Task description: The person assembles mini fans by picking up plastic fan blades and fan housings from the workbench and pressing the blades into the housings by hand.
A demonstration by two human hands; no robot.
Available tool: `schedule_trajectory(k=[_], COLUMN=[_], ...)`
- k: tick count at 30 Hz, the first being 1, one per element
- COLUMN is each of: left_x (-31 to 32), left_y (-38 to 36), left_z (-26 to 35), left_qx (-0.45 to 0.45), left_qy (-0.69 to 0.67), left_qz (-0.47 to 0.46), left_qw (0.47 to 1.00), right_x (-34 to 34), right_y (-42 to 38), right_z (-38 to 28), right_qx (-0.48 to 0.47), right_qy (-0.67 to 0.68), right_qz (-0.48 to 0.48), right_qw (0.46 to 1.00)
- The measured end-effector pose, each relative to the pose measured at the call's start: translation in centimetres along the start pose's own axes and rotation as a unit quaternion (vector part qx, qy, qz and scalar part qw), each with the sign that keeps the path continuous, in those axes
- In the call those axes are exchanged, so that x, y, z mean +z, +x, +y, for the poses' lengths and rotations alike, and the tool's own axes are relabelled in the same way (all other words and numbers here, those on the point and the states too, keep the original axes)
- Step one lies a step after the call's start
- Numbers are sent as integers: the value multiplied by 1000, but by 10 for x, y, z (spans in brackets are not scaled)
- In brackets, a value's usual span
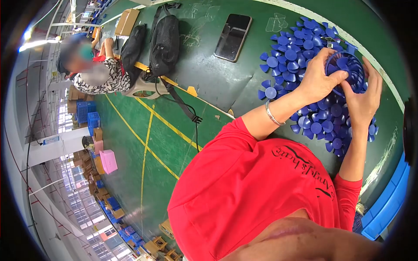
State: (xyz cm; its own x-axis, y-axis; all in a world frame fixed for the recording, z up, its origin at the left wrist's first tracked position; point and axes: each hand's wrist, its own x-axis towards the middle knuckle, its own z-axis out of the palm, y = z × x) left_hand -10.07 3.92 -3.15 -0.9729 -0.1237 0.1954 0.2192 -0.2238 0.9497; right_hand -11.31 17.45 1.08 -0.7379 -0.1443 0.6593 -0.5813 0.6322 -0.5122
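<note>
My left hand (318, 77), with a bracelet at its wrist, is closed around the near left side of a blue round plastic cage (358, 74) with slatted walls. Curled around the opposite side of the same cage is my right hand (367, 101). Both thumbs meet at the cage's rim. Inside the cage sits a blue bladed piece, partly hidden by my thumbs. Below and around my hands spreads a heap of small blue fan wheels (315, 128) with round centres and flared blades. A blue part with a small metal piece lies just beyond the cage.
On the green worktable (244, 87) lie a smartphone (233, 37), a black bag (165, 45) and a cardboard box (127, 22). A co-worker (102, 74) sits farther along the table. A blue bin (385, 209) stands at the right edge. Crates and cartons line the floor beyond.
</note>
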Motion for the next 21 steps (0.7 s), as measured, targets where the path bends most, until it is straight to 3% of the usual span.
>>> schedule_trajectory(k=[1,4,8,12,21], left_x=[-1,-2,2,2,2], left_y=[0,-2,-2,-5,-9], left_z=[-1,-3,-1,-3,7], left_qx=[-9,-26,-30,8,20], left_qy=[-1,-31,-28,68,127], left_qz=[-6,-1,28,56,41], left_qw=[1000,999,999,996,991], right_x=[-2,2,-3,-2,-6], right_y=[-1,-1,-2,-1,1], right_z=[5,6,6,12,14], right_qx=[32,29,-132,-177,-163], right_qy=[28,45,-133,-98,-93], right_qz=[-58,-54,-7,-97,-136], right_qw=[997,997,982,975,973])
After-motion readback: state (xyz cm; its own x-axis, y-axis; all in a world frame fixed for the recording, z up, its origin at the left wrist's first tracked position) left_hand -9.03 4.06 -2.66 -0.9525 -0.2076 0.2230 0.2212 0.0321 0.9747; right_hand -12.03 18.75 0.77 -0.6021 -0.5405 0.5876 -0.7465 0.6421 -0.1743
